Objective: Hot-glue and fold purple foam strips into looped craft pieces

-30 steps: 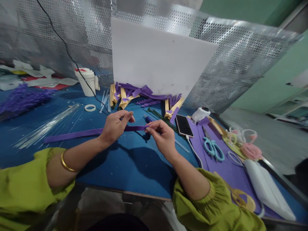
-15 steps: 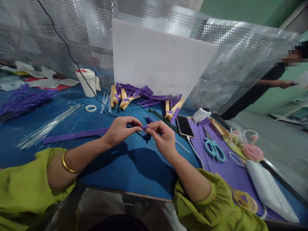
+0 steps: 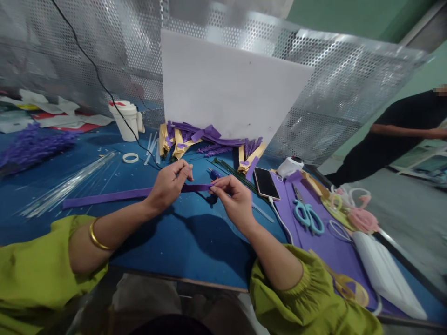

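A long purple fabric strip (image 3: 108,197) lies across the blue table, one end raised toward the middle. My right hand (image 3: 233,197) pinches that end between thumb and fingertips. My left hand (image 3: 169,184) is closed, thumb against curled fingers, just above the strip, which passes behind or under it. Whether its fingertips hold anything is hidden. Behind my hands a blue glue gun (image 3: 213,174) rests on the table, partly covered. Green stems (image 3: 232,170) lie beyond my right hand.
Small lavender bundles in tan wraps (image 3: 244,160) line the white board (image 3: 233,83). At right are a phone (image 3: 266,182), blue-handled scissors (image 3: 308,216) and purple sheets. Left stand a white cup (image 3: 126,122), a tape roll (image 3: 130,158) and clear sticks. A person stands beyond the partition.
My left hand has left the strip's end and drawn back to the left, baring more of the strip. My right hand keeps its pinch. The person at right has moved.
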### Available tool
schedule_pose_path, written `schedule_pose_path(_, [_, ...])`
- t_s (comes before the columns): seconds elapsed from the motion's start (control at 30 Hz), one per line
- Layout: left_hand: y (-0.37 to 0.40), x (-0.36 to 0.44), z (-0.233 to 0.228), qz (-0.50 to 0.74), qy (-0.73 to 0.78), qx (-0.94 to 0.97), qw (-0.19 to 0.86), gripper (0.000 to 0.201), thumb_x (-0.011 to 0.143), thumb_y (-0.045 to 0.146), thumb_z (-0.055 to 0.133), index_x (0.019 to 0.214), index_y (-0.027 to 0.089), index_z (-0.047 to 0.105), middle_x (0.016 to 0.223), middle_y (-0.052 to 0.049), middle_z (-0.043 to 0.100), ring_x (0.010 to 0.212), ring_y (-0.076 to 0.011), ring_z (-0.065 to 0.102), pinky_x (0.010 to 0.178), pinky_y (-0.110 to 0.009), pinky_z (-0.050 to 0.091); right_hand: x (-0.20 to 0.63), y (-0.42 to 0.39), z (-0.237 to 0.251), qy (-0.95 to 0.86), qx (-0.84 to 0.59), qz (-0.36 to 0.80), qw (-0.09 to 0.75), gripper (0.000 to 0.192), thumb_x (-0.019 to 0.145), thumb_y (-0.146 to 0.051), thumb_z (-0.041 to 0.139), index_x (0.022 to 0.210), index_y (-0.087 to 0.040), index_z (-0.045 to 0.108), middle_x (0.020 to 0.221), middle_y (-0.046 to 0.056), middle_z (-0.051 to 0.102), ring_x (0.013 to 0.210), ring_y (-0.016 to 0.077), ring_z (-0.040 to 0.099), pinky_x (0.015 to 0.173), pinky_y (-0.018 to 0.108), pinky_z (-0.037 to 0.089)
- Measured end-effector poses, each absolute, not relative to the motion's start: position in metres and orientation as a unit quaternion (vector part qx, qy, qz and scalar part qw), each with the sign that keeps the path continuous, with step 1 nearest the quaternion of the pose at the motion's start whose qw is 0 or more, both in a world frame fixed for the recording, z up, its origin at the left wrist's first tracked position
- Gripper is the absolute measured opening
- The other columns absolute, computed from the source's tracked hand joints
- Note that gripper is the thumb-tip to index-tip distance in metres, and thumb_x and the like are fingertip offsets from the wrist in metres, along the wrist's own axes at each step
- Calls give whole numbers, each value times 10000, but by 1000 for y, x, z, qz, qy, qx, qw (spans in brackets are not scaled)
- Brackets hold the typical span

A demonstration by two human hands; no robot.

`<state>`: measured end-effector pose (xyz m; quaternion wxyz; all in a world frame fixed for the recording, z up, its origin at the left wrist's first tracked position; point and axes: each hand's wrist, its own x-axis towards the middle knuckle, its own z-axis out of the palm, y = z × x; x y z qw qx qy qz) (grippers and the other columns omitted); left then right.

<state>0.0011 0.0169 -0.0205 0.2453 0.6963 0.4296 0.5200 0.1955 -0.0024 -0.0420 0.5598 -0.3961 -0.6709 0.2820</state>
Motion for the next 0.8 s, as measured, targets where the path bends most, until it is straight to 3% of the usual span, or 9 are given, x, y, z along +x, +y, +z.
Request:
schedule_pose_path(0.3, [46,-19,-18,620,484,568,242,220,756,399,760,740,205,656,657,-7,645,605,-145,606,620,-290,521,200,1,-41,-674,-403,262,561,145,838,-302,707,762,-228,609,784,23,698,801,181,658,721,316,516])
schedule_pose_path(0.4, [50,-24,-18,610,486,597,189,266,722,313,780,954,201,713,933,-54,729,829,-188,676,769,-319,557,201,1,-40,-674,-402,258,563,132,840,-292,702,769,-227,611,815,25,705,803,178,661,734,318,521])
schedule_pose_path(0.5, [42,-19,-20,545,449,689,162,311,801,331,721,1090,216,734,1138,-76,733,1058,-228,669,955,-352,511,200,0,-40,-676,-401,254,563,136,836,-275,702,759,-226,602,807,24,702,803,178,660,738,318,522])
schedule_pose_path(0.57, [33,-11,-22,473,416,746,216,267,882,410,633,987,213,777,1046,-63,771,1014,-231,696,939,-331,507,199,0,-41,-681,-398,254,560,129,837,-261,700,759,-225,604,802,23,702,797,177,660,728,315,522])
schedule_pose_path(0.63, [25,-3,-25,411,386,777,282,298,870,451,643,963,211,793,975,-45,788,940,-227,716,857,-292,520,197,-1,-42,-686,-396,256,554,113,837,-244,698,762,-224,615,799,20,705,791,174,659,722,309,521])
schedule_pose_path(0.8, [16,4,-27,388,393,769,321,213,819,345,668,798,171,789,720,-19,752,687,-164,669,637,-232,463,194,-3,-43,-685,-379,293,549,103,829,-241,705,760,-226,630,754,7,712,759,165,668,709,297,528])
